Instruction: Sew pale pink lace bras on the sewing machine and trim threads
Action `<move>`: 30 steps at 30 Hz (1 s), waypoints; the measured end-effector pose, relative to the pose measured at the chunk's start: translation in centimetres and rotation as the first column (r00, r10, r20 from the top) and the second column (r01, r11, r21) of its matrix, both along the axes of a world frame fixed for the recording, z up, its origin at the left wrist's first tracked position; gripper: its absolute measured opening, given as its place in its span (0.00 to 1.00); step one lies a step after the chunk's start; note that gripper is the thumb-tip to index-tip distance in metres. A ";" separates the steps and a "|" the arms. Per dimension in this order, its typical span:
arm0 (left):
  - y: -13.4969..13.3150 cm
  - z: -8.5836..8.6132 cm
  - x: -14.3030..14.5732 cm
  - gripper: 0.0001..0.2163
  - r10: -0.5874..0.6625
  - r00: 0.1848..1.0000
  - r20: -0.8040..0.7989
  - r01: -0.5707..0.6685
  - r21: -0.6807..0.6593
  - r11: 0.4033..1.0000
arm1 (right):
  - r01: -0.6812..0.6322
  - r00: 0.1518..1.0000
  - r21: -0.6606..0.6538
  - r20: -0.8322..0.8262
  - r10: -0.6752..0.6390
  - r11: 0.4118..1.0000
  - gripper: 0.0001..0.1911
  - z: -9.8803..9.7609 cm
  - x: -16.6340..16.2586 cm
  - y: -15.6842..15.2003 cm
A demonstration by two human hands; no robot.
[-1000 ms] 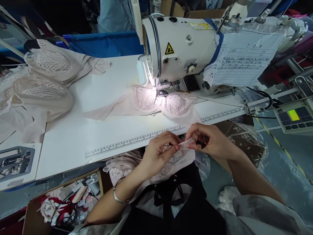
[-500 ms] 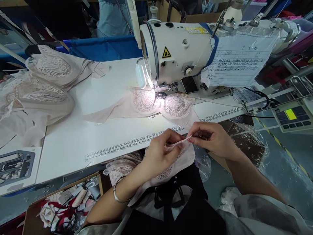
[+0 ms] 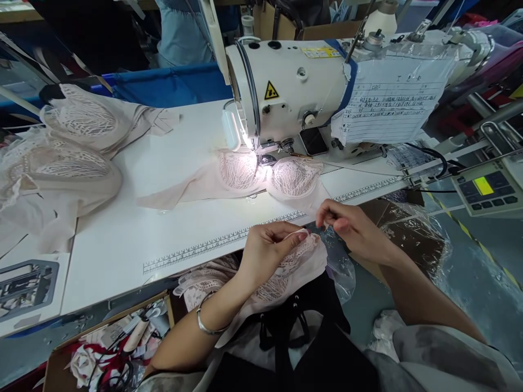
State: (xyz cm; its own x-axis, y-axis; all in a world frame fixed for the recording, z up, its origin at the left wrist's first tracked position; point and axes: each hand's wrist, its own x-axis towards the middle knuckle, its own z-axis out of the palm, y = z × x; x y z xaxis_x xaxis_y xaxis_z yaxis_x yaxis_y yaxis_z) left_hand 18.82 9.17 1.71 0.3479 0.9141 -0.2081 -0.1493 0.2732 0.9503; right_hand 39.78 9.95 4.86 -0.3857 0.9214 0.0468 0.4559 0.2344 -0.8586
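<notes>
My left hand (image 3: 265, 250) pinches the edge of a pale pink lace bra (image 3: 302, 264) between thumb and fingers. The bra lies across my lap, below the table's front edge, and part of it is behind my hand and forearm. Just right of it, my right hand (image 3: 353, 228) is off the fabric, its fingers loosely bent and the thumb apart from the index fingertip. Another pale pink bra (image 3: 292, 177) lies on the table under the lit needle area of the white sewing machine (image 3: 286, 90), one cup on each side of the presser foot.
Several pale bras (image 3: 77, 158) are heaped at the table's left. A printed ruler (image 3: 220, 242) runs along the front edge. A phone (image 3: 314, 141) lies by the machine, and a control panel (image 3: 486, 188) stands at right. A box of scraps (image 3: 118, 348) is below left.
My right hand has let go of the bra edge and drawn slightly away. My left hand keeps its pinch, and the lace beneath shows more. The whole view has shifted slightly.
</notes>
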 end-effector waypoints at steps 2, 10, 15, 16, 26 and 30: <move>0.0 -0.2 0.0 0.12 0.002 1.000 0.005 -0.002 -0.006 1.000 | -0.060 0.998 -0.082 0.005 0.061 0.995 0.31 0.0 -0.2 0.1; 0.3 -0.4 -0.1 0.09 -0.019 0.999 -0.051 0.017 -0.029 0.999 | -0.144 0.987 -0.210 -0.104 0.124 0.967 0.14 -0.5 -1.1 0.4; 0.2 -0.4 -0.1 0.09 -0.016 0.995 -0.098 0.013 -0.028 1.000 | -0.116 0.985 -0.218 -0.148 0.085 0.969 0.14 -0.6 -1.5 0.4; 0.2 -0.4 -0.1 0.10 -0.016 0.995 -0.100 0.013 -0.027 1.000 | -0.101 0.988 -0.214 -0.139 0.072 0.971 0.14 -0.7 -1.6 0.4; 0.1 0.0 -0.3 0.13 0.036 0.998 -0.051 -0.037 -0.031 0.999 | -0.025 0.982 -0.068 -0.188 0.012 0.997 0.24 -2.1 0.7 0.0; 0.2 -0.1 -0.6 0.11 0.083 0.996 -0.019 -0.083 -0.035 0.996 | -0.143 0.989 -0.083 0.035 0.147 0.986 0.15 -3.6 1.8 -0.6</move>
